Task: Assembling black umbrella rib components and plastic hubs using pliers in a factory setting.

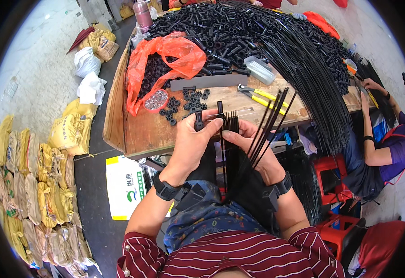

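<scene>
Above my lap, close to the table's front edge, my left hand (189, 141) is closed with a short black plastic fitting (198, 121) pinched between thumb and fingers. Its thumb tip also reaches a thin black rod topped by a black sleeve (220, 109). My right hand (261, 147) is wrapped round a bundle of thin black rods (231, 125), their ends level at the top. Several longer black rods (268, 119) slant up past that hand; whether it grips them I cannot tell. Small black nuts (194, 99) lie loose on the table just beyond my left hand.
The wooden table (151, 134) carries a big heap of black plastic parts (211, 34), an orange plastic bag (179, 48), a red dish of small metal pieces (156, 100), yellow-handled pincers (262, 96) and long black rods (309, 78). A co-worker (388, 139) sits at right; sacks (49, 185) line the left.
</scene>
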